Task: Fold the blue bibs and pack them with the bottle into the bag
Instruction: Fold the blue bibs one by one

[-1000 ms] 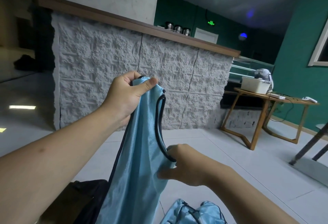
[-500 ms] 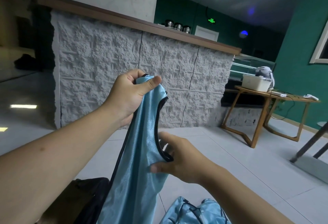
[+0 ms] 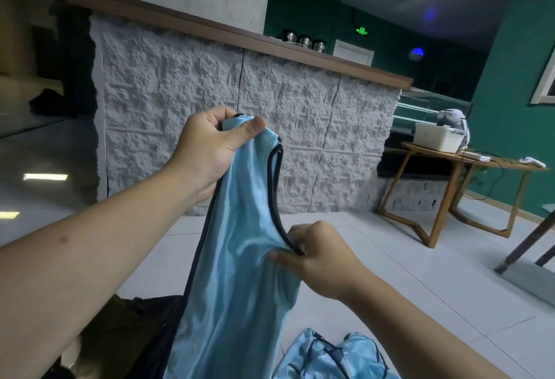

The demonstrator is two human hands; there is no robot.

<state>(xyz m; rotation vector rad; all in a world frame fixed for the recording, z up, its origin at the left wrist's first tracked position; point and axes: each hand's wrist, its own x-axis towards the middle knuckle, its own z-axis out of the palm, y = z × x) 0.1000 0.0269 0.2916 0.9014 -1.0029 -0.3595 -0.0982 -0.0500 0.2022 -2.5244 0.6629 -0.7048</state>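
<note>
A light blue bib (image 3: 237, 273) with dark trim hangs in the air in front of me. My left hand (image 3: 207, 150) grips its bunched top, thumb pressed over the fabric. Lower down, my right hand (image 3: 318, 255) pinches the dark-trimmed edge of the armhole at the bib's right side. A second blue bib (image 3: 327, 357) lies crumpled on the floor at the bottom of the view. A dark bag (image 3: 135, 327) sits low at the left, partly hidden behind the hanging bib. No bottle is in view.
A rough grey stone counter (image 3: 240, 126) with a brown top stands ahead. A wooden table (image 3: 468, 174) at the right carries a white box (image 3: 438, 138) and small devices. Dark metal legs (image 3: 531, 246) slant in at the far right. White tile floor lies between.
My right hand let go a little, slid along the armhole edge and now pinches it again slightly higher. My left hand keeps its grip on the bib's top.
</note>
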